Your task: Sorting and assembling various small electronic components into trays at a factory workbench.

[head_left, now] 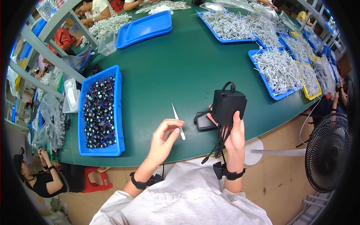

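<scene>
My right hand [236,135] grips a black box-shaped device [229,105] upright above the table edge. Its thumb presses the near face, and other fingers are partly hidden behind. A short black loop rises from the box's top, and several black cables [218,144] hang below it. Beside it on the tabletop lies a smaller flat black case [205,121] with a cord. Pale tweezers [174,111] pass between the curled thumb and index finger of my left hand [164,140], pointing away from me. Whether the tweezers still touch the table is unclear. Each wrist wears a black strap.
On the green table [161,75], a blue bin [120,112] of small wired parts stands left. Empty blue trays [144,30] lie at the back. Blue trays [275,96] of white parts fill the right. A black fan [327,152] stands right; people sit around.
</scene>
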A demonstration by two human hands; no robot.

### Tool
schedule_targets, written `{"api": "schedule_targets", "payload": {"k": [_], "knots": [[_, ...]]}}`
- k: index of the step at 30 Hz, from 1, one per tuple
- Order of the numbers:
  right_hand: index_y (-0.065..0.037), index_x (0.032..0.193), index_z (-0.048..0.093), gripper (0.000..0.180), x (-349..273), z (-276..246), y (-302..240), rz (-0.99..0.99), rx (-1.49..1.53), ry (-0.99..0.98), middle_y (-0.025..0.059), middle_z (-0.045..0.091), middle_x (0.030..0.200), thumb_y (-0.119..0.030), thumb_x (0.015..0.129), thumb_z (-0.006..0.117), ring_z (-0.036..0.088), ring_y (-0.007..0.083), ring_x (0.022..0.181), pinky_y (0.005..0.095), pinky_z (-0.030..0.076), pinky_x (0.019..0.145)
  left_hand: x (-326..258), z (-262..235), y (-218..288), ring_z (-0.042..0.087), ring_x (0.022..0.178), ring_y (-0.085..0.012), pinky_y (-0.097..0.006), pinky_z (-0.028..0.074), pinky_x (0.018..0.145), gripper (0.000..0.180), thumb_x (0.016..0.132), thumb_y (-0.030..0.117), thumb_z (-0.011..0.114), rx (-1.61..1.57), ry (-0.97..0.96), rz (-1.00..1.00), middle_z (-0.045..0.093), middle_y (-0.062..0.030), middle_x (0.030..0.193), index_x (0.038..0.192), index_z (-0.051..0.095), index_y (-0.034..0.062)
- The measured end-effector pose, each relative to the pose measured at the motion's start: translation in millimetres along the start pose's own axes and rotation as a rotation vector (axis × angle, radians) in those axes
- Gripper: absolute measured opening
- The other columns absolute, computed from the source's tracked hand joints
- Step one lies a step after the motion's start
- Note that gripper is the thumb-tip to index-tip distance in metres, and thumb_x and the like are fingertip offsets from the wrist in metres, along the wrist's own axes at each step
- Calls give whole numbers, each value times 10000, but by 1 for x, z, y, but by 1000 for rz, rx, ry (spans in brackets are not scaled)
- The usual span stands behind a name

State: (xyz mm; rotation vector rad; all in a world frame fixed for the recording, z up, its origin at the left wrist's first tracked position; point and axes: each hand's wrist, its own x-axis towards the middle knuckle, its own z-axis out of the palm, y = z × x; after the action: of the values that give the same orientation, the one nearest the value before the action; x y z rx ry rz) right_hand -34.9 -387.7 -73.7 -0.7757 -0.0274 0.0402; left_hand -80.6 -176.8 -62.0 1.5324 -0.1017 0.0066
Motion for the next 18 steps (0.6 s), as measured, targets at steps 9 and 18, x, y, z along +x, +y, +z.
{"api": "schedule_targets", "payload": {"k": [9, 18], "knots": [[23, 1206, 393, 405, -22, -12, -8, -146, -504, 185, 117, 539, 1096, -141, 891, 589, 554, 183, 989, 328, 461, 878, -20, -24, 4, 574, 1007, -193, -315, 433, 916, 127, 895, 9, 502, -18, 66, -123, 607, -110, 1014, 1008, 549, -23], [6, 1191, 422, 569, -10, 11, -48, -232, -1044, 90, 92, 519, 1053, -94, 733, 744, 520, 159, 974, 300, 449, 827, -23, -37, 1, 581, 972, -186, -309, 438, 891, 110, 896, 7, 501, -52, 74, -102, 609, -106, 976, 990, 552, -21]]}}
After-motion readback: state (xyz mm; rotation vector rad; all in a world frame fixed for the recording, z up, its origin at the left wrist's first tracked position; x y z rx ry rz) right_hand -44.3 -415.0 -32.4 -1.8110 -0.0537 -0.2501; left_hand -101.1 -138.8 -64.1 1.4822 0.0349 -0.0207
